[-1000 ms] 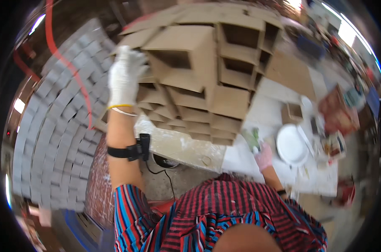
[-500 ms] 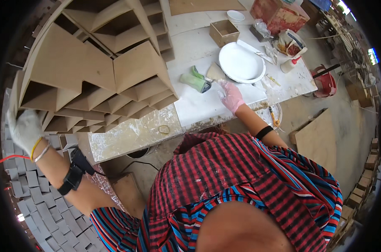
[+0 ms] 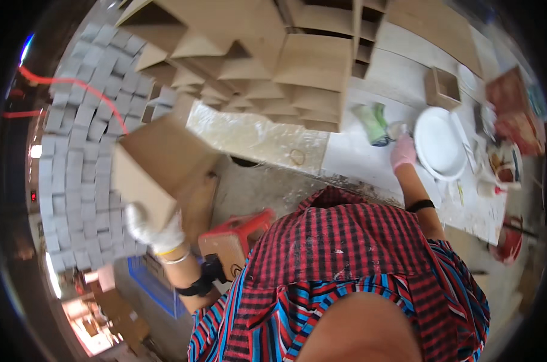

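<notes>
My left hand (image 3: 154, 230), in a white glove, grips an open brown board box (image 3: 171, 154) by its near edge. The box is tilted, away from the stack of similar open boxes (image 3: 316, 57) on the table. In a pink glove, my right hand (image 3: 403, 152) rests low over the white sheet (image 3: 352, 158), fingers closed on a small flat scraper-like piece (image 3: 397, 130), blurred and partly covered. Just left of it lies a crumpled green cloth or packet (image 3: 370, 120). A white oval basin (image 3: 440, 143) stands right beside this hand.
A small brown box (image 3: 442, 88) stands behind the basin. To the right are a tub with stained contents (image 3: 504, 166) and a red-stained block (image 3: 515, 108). Many grey boxes (image 3: 80, 181) are piled at left, near a red stool (image 3: 237, 232) and a blue crate (image 3: 156, 286).
My left hand has drawn a box off the stack and brought it nearer, left of my body. The view has swung left. My right hand stays by the basin and green item.
</notes>
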A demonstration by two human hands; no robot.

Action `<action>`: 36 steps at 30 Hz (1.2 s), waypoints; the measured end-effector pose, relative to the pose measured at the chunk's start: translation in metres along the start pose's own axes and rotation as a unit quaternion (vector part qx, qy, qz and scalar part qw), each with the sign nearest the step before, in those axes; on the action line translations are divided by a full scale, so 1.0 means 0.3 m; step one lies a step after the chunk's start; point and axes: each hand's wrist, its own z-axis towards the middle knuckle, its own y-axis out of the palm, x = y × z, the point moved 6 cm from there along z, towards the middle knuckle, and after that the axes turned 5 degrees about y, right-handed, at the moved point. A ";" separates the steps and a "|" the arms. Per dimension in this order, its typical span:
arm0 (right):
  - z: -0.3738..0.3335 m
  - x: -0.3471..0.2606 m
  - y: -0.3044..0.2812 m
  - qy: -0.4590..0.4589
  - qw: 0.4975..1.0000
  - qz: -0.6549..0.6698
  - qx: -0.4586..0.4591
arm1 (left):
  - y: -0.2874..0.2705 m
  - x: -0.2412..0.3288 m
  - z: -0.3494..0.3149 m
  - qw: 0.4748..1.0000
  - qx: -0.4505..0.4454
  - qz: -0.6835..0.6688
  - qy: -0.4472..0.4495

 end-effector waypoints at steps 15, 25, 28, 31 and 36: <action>-0.335 0.125 -0.216 -0.181 0.935 0.298 0.057 | -0.065 -0.674 -0.311 0.956 0.092 0.044 -0.274; -0.389 0.166 -0.508 0.044 0.783 0.607 -0.127 | 0.160 -1.208 -0.399 0.899 -0.116 0.022 -0.421; -0.384 0.110 -0.482 0.024 0.763 0.637 -0.102 | 0.205 -1.293 -0.433 0.877 -0.138 0.038 -0.458; -0.384 0.028 -0.456 -0.058 0.780 0.613 -0.111 | 0.099 -1.396 -0.475 0.837 -0.133 0.038 -0.530; -0.429 -0.114 -0.457 -0.202 0.909 0.332 -0.153 | 0.003 -1.363 -0.442 0.834 -0.165 0.041 -0.524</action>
